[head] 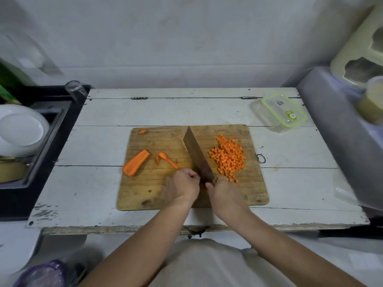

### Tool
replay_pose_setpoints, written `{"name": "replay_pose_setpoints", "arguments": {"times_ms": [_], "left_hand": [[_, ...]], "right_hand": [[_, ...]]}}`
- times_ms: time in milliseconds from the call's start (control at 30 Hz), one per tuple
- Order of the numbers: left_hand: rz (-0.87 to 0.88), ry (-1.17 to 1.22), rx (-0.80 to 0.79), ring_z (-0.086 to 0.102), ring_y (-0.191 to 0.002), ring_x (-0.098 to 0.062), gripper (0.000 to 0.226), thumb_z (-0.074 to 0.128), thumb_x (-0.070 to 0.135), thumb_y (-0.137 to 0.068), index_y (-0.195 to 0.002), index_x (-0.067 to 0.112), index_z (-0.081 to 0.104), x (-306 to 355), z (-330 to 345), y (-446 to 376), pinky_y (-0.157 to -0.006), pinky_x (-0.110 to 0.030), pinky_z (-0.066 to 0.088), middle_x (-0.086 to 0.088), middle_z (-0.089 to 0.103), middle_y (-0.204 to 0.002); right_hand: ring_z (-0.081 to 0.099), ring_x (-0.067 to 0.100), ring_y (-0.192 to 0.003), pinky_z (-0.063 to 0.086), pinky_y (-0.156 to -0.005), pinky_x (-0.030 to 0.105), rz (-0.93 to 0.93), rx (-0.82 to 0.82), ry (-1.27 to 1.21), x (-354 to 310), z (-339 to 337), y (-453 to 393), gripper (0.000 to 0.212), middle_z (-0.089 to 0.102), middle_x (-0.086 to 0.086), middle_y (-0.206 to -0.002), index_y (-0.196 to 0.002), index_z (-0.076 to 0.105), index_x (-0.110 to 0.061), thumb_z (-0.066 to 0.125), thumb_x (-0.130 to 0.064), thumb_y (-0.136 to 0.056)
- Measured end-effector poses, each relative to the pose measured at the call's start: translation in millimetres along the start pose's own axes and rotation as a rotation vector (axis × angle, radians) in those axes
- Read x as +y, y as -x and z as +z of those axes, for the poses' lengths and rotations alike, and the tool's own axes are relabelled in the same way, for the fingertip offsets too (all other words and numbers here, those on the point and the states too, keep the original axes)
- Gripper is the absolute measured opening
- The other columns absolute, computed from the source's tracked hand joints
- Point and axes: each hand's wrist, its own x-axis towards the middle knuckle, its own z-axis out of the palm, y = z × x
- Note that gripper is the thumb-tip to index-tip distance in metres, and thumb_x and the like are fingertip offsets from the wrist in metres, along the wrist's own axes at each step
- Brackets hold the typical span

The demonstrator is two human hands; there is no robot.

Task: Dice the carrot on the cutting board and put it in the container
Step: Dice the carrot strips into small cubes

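Forearms reach forward over the near edge of the white wooden surface (290, 183) and meet above the cutting board (149, 191). The right hand (224, 193) closes its grip around the handle of the cleaver (196, 156), whose broad blade runs away from the person across the middle of the board. The left hand (182, 184) lies just beside the blade with curled fingers; what they press on is hidden, so I cannot tell its grip. Right of the blade lies a heap of diced carrot (229, 156). Left of it are a curved carrot strip (165, 159), a larger carrot piece (135, 165) and, at the far left corner, a small carrot scrap (142, 131). Beyond the board to the right stands the clear container (279, 112) with its green-rimmed lid on. Far left, white plates (21, 129) sit in a black sink (51, 129).
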Motion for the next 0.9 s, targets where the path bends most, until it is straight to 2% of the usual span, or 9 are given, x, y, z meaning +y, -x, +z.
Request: {"name": "replay_pose_setpoints", "arguments": {"times_ms": [133,267,367,433,600,733,833,900], "left_hand": [[0.031,0.042,-0.009,0.063,-0.096,-0.019,0.013,0.067,0.048,-0.086,-0.074,0.045,0.071,-4.4,0.1,-1.0,-0.091,-0.046,0.052,0.024,0.068,-0.08],[0.08,0.073,-0.003,0.065,-0.091,-0.016,0.021,0.068,0.043,-0.092,-0.071,0.041,0.069,-4.5,-3.9,3.2,-0.09,-0.043,0.053,0.021,0.071,-0.083],[0.12,0.158,-0.007,0.066,-0.091,-0.011,0.012,0.065,0.029,-0.099,-0.092,0.032,0.075,-14.2,-16.0,4.8,-0.083,-0.031,0.052,0.013,0.073,-0.096],[0.143,0.185,0.044,0.065,-0.096,-0.011,0.013,0.063,0.025,-0.101,-0.106,0.023,0.075,-25.8,-27.6,4.2,-0.086,-0.029,0.052,0.009,0.072,-0.102],[0.178,0.227,0.094,0.063,-0.106,-0.012,0.023,0.057,0.014,-0.103,-0.121,0.016,0.072,-45.3,-44.0,-1.5,-0.094,-0.027,0.05,0.003,0.072,-0.116],[0.187,0.227,0.053,0.062,-0.113,-0.013,0.028,0.053,0.01,-0.104,-0.124,0.017,0.072,-43.5,-44.3,0.0,-0.097,-0.024,0.047,0.004,0.07,-0.122],[0.169,0.278,0.031,0.061,-0.115,-0.012,0.027,0.053,0.01,-0.104,-0.12,0.019,0.072,-38.8,-48.6,2.8,-0.096,-0.024,0.046,0.006,0.069,-0.121],[0.154,0.398,0.083,0.063,-0.109,-0.009,0.026,0.054,0.008,-0.103,-0.11,0.024,0.073,-30.5,-59.2,5.3,-0.095,-0.025,0.049,0.011,0.069,-0.112]], "right_hand": [[0.058,0.029,-0.078,0.042,-0.065,0.036,0.003,-0.002,-0.104,22.4,-9.2,3.3,0.03,0.058,0.001,-0.08,-0.097,0.05,-0.017,0.046,-0.046,-0.103],[0.057,0.026,-0.074,0.04,-0.062,0.036,-0.064,0.025,-0.109,32.9,-15.5,23.1,0.029,0.058,0.001,-0.077,-0.088,0.05,-0.02,0.049,-0.045,-0.102],[0.053,0.018,-0.067,0.035,-0.055,0.034,-0.109,-0.031,-0.054,23.3,-12.0,33.2,0.029,0.056,-0.002,-0.075,-0.08,0.043,-0.026,0.048,-0.044,-0.103],[0.053,0.018,-0.067,0.034,-0.054,0.033,-0.098,-0.06,-0.026,18.5,-8.9,35.5,0.033,0.057,-0.002,-0.076,-0.077,0.04,-0.027,0.046,-0.044,-0.104],[0.051,0.013,-0.064,0.035,-0.055,0.034,-0.018,-0.047,-0.026,34.5,-23.9,14.0,0.028,0.056,-0.004,-0.075,-0.086,0.047,-0.024,0.045,-0.045,-0.104],[0.055,0.024,-0.07,0.04,-0.06,0.035,0.011,0.001,0.083,51.0,-52.5,-21.6,0.03,0.052,-0.003,-0.074,-0.102,0.051,-0.018,0.046,-0.048,-0.103],[0.056,0.021,-0.07,0.041,-0.059,0.035,-0.071,0.004,0.128,56.9,-68.3,-30.5,0.03,0.053,-0.003,-0.076,-0.096,0.048,-0.019,0.049,-0.048,-0.102],[0.056,0.02,-0.066,0.039,-0.054,0.034,-0.191,0.042,0.232,62.9,-74.7,-26.3,0.029,0.054,-0.005,-0.073,-0.093,0.047,-0.022,0.049,-0.05,-0.101]]}}
